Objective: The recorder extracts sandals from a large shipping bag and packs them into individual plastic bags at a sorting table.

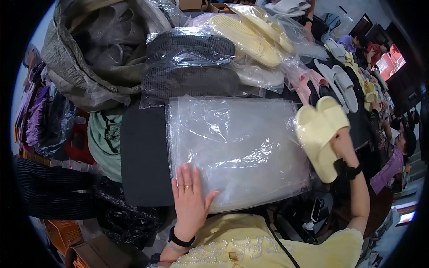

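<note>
A stack of clear plastic bags [250, 129] lies on the dark table in front of me. My left hand [191, 196] rests flat on the stack's near left corner, fingers stretched out and holding nothing. To the right, my right hand [344, 145] grips a pair of pale yellow slide sandals [317, 134] by their straps, beside the stack's right edge. Part of that hand's fingers is hidden inside the strap. Behind the bags lie black slippers [190, 67] wrapped in clear plastic, with bagged pale yellow slippers [246, 40] farther back.
A large grey-green woven sack [71, 67] holding bagged dark slippers stands at the back left. Grey slides [344, 87] and pink ones [308, 85] line the table on the right, where other people sit. An orange crate [65, 234] stands at the lower left.
</note>
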Demonstrator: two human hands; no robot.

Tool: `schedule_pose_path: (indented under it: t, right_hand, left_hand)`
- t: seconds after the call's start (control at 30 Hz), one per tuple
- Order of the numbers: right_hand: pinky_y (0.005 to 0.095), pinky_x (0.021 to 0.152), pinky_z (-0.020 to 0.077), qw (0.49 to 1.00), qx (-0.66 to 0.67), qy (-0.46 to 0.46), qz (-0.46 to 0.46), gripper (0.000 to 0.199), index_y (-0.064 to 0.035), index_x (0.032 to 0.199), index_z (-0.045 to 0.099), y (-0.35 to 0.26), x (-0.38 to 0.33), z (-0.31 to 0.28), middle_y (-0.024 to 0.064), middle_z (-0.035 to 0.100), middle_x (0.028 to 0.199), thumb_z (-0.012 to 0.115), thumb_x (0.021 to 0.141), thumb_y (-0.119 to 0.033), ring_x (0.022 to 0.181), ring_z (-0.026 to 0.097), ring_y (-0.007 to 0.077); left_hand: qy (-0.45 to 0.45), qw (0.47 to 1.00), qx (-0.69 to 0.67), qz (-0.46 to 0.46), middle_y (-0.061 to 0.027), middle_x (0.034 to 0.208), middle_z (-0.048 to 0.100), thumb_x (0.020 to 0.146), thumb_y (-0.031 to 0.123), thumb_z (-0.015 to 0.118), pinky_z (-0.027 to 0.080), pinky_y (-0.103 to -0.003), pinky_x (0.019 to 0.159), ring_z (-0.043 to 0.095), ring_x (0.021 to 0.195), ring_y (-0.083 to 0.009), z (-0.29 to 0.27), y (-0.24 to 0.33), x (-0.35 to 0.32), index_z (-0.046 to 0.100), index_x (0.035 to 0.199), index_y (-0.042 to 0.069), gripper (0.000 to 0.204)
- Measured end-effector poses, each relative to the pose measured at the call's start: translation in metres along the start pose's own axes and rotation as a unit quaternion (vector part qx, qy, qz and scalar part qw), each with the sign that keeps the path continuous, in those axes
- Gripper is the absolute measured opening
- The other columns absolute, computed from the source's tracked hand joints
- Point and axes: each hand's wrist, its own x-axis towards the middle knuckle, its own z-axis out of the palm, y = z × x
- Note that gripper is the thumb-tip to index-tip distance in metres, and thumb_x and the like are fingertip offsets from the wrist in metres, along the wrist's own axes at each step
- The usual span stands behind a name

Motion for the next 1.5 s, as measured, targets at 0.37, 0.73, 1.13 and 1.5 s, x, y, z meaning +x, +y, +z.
schedule_pose_path:
  t: [0.37,0.73,1.13,1.5]
  right_hand:
    - [0.0359,0.068,0.0475,0.929,0.317,0.002,-0.191,0.019,0.0049,0.088,0.062,-0.199,-0.001,-0.028,0.0206,0.063,0.081,0.054,0.074,-0.006,0.075,0.061,0.0278]
    - [0.0444,0.068,0.0493,0.874,0.090,-0.392,-0.272,0.021,0.0019,0.083,0.063,-0.220,-0.052,0.082,0.0240,0.060,0.080,0.054,0.072,-0.013,0.075,0.060,0.0379]
    - [0.0388,0.066,0.0486,0.956,0.153,-0.188,-0.163,0.020,-0.0014,0.087,0.065,-0.128,0.003,0.076,0.0206,0.063,0.080,0.060,0.074,-0.015,0.075,0.062,0.0348]
    - [0.0415,0.066,0.0487,0.843,0.136,-0.376,-0.359,0.019,0.0013,0.084,0.064,-0.261,0.002,0.126,0.0229,0.061,0.080,0.055,0.073,-0.012,0.073,0.060,0.0379]
  left_hand:
    - [0.088,0.991,-0.083,0.050,-0.0211,0.142,0.029,0.088,0.029,0.054,0.022,-0.051,0.105,0.025,0.132,-0.0406,-0.002,0.021,0.026,0.034,0.134,-0.002,0.059]
    - [0.059,0.931,-0.357,-0.045,-0.0206,0.145,0.023,0.084,0.040,0.055,0.015,-0.047,0.109,0.020,0.135,-0.0378,0.025,0.002,0.009,0.034,0.136,0.001,0.068]
    - [0.062,0.998,-0.010,0.011,-0.0235,0.142,0.029,0.081,0.051,0.055,0.017,-0.050,0.107,0.022,0.133,-0.0417,0.020,0.003,0.011,0.036,0.135,0.000,0.076]
    - [-0.018,0.992,-0.121,0.014,-0.0221,0.133,0.041,0.077,0.042,0.065,0.026,-0.047,0.103,0.035,0.127,-0.0355,0.029,-0.007,0.002,0.046,0.127,0.002,0.067]
